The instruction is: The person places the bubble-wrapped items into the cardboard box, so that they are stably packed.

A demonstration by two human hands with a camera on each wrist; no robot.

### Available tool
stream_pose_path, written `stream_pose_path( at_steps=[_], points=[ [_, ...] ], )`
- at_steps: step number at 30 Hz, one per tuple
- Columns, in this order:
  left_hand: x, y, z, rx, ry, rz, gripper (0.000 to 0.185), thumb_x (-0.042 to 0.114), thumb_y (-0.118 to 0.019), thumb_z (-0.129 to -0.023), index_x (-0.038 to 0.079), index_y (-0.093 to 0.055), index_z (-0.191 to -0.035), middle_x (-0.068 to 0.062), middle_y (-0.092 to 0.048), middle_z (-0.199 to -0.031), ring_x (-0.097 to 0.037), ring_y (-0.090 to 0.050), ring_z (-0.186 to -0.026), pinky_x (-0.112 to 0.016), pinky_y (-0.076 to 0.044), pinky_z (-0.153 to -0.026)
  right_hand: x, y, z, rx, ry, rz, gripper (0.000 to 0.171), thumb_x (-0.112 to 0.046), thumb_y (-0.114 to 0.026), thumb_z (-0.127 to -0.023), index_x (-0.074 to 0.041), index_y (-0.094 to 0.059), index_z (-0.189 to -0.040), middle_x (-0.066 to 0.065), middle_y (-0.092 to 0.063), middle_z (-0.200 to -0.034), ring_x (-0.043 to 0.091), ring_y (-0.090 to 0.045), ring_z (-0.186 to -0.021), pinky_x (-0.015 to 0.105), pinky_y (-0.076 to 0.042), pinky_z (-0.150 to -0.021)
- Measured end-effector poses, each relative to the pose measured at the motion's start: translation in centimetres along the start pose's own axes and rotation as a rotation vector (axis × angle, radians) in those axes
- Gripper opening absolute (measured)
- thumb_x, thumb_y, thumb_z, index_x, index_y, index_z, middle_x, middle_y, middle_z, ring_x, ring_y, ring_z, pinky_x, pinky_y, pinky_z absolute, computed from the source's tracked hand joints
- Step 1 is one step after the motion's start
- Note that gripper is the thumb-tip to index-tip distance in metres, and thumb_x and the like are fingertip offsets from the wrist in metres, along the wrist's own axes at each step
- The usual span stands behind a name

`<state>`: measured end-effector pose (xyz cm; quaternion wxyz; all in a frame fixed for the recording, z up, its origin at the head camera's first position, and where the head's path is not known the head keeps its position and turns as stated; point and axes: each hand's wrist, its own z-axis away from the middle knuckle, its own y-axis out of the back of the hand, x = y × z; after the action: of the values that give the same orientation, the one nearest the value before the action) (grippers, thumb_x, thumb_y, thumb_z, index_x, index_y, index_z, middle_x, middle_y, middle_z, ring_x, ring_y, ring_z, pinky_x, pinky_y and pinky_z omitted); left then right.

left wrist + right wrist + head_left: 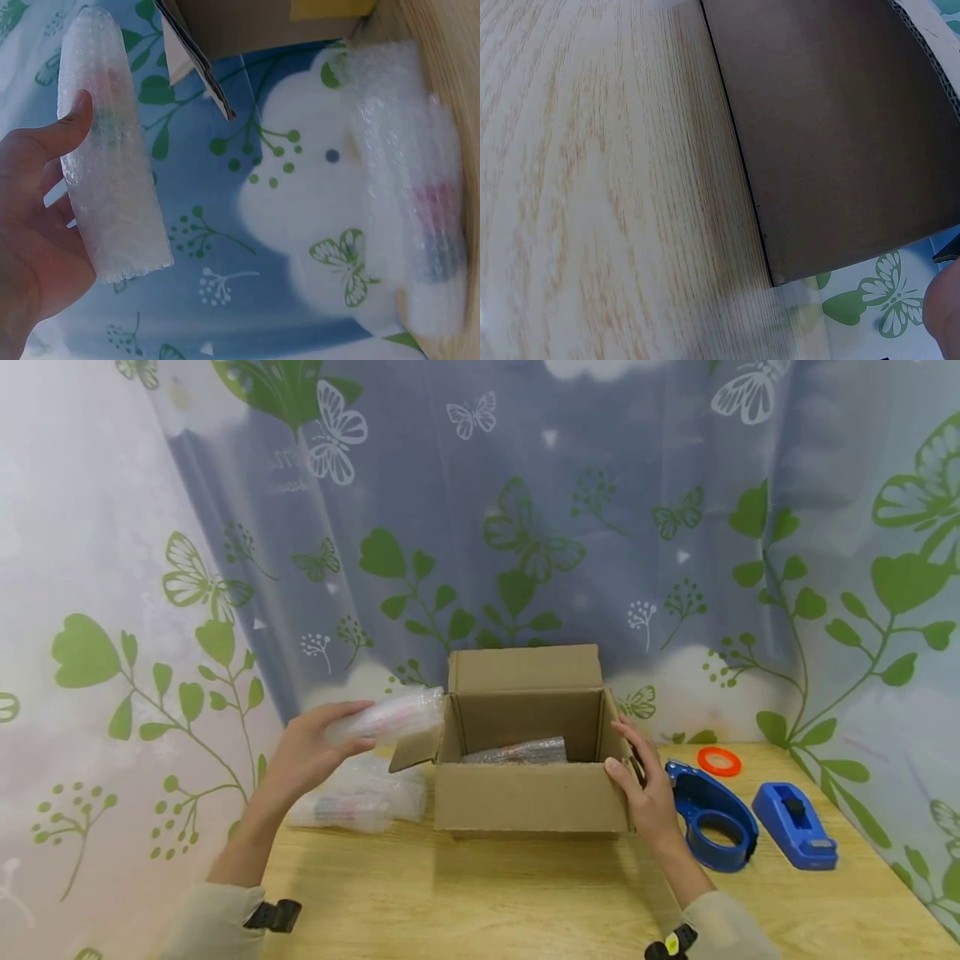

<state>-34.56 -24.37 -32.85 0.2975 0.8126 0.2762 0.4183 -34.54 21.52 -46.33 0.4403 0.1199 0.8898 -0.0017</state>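
Gripping a bubble-wrapped bundle [390, 717], the left hand [303, 756] hovers beside the box [525, 793].

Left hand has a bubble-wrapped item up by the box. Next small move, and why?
Probably carry the bubble-wrapped item rightward over the left flap and lower it into the open box. The left hand holds it just outside the box, one wrapped item already lies inside, and the right hand rests on the box's right wall.
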Motion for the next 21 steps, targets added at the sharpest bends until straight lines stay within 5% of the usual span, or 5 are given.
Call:
stream_pose_path(
  at_steps=[21],
  points=[
    [5.6,-6.6,-5.0,-0.059,-0.165,0.077,0.050,0.020,-0.087,-0.086,0.011,-0.073,-0.133,-0.007,-0.071,-0.132,-0.032,-0.061,-0.128,-0.052,-0.048,-0.109,0.1,-0.1,-0.1,0.002,-0.006,0.004,0.051,-0.008,-0.062,-0.103,-0.016,-0.053,-0.153,-0.003,-0.037,-0.166,0.025,-0.029,-0.155,0.066,-0.025,-0.121]
  ],
)
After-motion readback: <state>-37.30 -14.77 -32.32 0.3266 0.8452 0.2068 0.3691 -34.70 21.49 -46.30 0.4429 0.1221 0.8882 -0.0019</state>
